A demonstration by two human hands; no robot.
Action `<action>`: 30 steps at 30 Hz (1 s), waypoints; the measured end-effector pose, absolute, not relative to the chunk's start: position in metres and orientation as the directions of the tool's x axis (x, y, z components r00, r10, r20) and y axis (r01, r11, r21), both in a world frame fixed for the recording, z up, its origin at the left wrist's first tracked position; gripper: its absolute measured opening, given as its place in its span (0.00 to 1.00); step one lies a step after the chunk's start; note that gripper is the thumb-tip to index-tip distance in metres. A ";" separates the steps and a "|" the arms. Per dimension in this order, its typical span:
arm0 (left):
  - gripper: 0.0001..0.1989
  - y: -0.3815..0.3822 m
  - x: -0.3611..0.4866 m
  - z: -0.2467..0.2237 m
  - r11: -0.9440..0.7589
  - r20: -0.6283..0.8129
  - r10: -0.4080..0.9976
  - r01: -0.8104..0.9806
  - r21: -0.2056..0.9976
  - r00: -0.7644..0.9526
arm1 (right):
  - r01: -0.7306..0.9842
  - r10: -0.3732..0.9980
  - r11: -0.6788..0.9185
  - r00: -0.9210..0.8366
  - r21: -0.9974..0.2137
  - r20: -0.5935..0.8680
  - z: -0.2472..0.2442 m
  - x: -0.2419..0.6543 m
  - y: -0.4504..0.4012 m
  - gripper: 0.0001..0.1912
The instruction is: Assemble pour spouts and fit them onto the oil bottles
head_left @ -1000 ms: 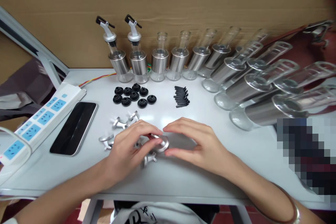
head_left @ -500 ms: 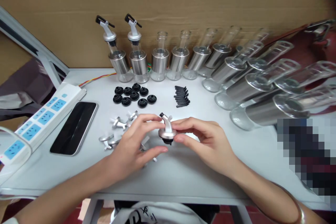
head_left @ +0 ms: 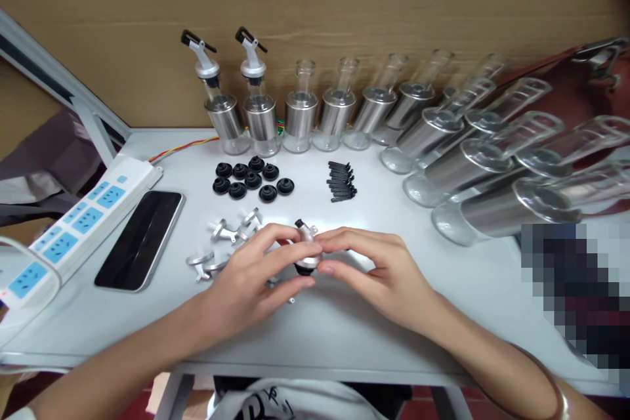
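Note:
Between my hands is a silver pourer top (head_left: pixel 309 261) with a black stopper underneath and a small black tip above. My left hand (head_left: pixel 256 269) has its fingers closed round the left side and front of it. The fingertips of my right hand (head_left: pixel 378 269) pinch its right edge. Several loose silver pourer parts (head_left: pixel 224 233) lie left of and partly behind my left hand. Black round stoppers (head_left: pixel 252 180) sit in a group farther back, and a row of black levers (head_left: pixel 340 182) lies to their right.
Glass bottles with steel sleeves (head_left: pixel 300 115) line the back and right; the two leftmost carry pourers (head_left: pixel 252 65). A phone (head_left: pixel 140 240) and a white power strip (head_left: pixel 73 230) lie at the left. A brown bag (head_left: pixel 581 95) is at the right rear.
The pourer top has shifted slightly left and tilted. My left hand's fingers have closed over it, and my right hand has moved a little left with it.

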State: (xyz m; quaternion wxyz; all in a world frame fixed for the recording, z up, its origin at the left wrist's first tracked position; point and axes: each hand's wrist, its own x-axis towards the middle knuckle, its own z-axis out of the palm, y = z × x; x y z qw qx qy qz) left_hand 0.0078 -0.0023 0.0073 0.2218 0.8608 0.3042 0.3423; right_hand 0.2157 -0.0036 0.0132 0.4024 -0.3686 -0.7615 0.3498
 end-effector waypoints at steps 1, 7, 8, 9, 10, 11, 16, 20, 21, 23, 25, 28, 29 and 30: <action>0.15 -0.002 0.008 0.008 -0.717 0.454 0.675 0.371 0.590 0.581 | 0.285 0.847 0.478 -0.399 -0.831 0.350 0.014 0.215 -0.004 0.03; 0.14 -0.003 0.008 0.010 -0.740 0.464 0.655 0.383 0.552 0.596 | 0.355 0.830 0.519 -0.427 -0.778 0.359 0.016 0.221 0.001 0.09; 0.13 -0.003 0.008 0.010 -0.747 0.468 0.650 0.391 0.537 0.599 | 0.430 0.833 0.534 -0.416 -0.728 0.365 0.015 0.225 0.005 0.11; 0.13 -0.003 0.008 0.010 -0.760 0.478 0.639 0.399 0.513 0.602 | 0.532 0.846 0.531 -0.384 -0.659 0.370 0.014 0.230 0.009 0.12; 0.12 -0.003 0.008 0.009 -0.774 0.491 0.626 0.410 0.482 0.606 | 0.645 0.865 0.500 -0.333 -0.578 0.376 0.012 0.236 0.015 0.11; 0.11 -0.003 0.008 0.009 -0.790 0.509 0.611 0.419 0.448 0.607 | 0.746 0.882 0.444 -0.266 -0.496 0.389 0.010 0.242 0.020 0.10; 0.09 -0.003 0.010 0.009 -0.819 0.568 0.573 0.436 0.373 0.591 | 0.914 0.898 0.257 -0.106 -0.314 0.426 -0.003 0.266 0.042 0.06; 0.09 -0.004 0.010 0.008 -0.822 0.563 0.569 0.441 0.361 0.599 | 0.890 0.889 0.349 -0.216 -0.294 0.404 -0.012 0.264 0.043 0.08; 0.09 -0.003 0.010 0.008 -0.823 0.563 0.566 0.440 0.358 0.602 | 0.890 0.890 0.358 -0.234 -0.283 0.392 -0.014 0.262 0.042 0.09; 0.09 -0.003 0.010 0.008 -0.827 0.570 0.561 0.437 0.354 0.600 | 0.896 0.895 0.359 -0.252 -0.261 0.368 -0.018 0.258 0.041 0.10; 0.09 -0.003 0.010 0.008 -0.829 0.575 0.559 0.434 0.354 0.598 | 0.896 0.900 0.361 -0.263 -0.258 0.347 -0.020 0.256 0.040 0.10; 0.09 -0.003 0.010 0.009 -0.831 0.578 0.555 0.432 0.350 0.599 | 0.883 0.896 0.377 -0.270 -0.281 0.352 -0.021 0.256 0.041 0.10; 0.09 -0.003 0.010 0.009 -0.832 0.578 0.553 0.432 0.347 0.600 | 0.879 0.892 0.382 -0.271 -0.285 0.361 -0.020 0.256 0.041 0.09; 0.09 -0.003 0.010 0.009 -0.833 0.579 0.551 0.432 0.345 0.601 | 0.877 0.888 0.386 -0.271 -0.285 0.372 -0.019 0.257 0.041 0.09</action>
